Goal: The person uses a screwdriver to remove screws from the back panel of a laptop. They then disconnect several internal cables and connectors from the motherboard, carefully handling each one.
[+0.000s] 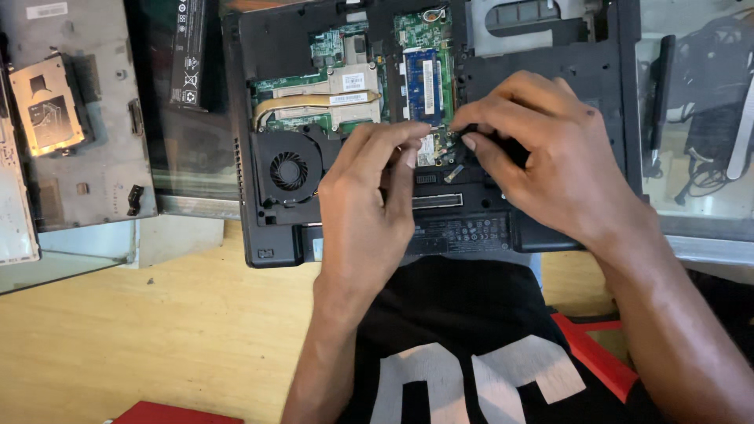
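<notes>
While the right hand (542,149) pinches a small black part (481,133) and the left hand (369,196) hovers with its grip narrow and empty over the opened black laptop underside (550,86), a slip could scrape the exposed green circuit board (428,31).

My wooden table (118,345) is carrying the opened laptop (565,71). A grey panel (86,118) lies left, glass sheet (699,118) right.

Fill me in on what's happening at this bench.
A person is bent over an opened black laptop lying bottom-up, its green circuit board, copper heat pipe and round black fan exposed. The left hand and right hand meet beside the blue memory module, the right pinching a small black part.
</notes>
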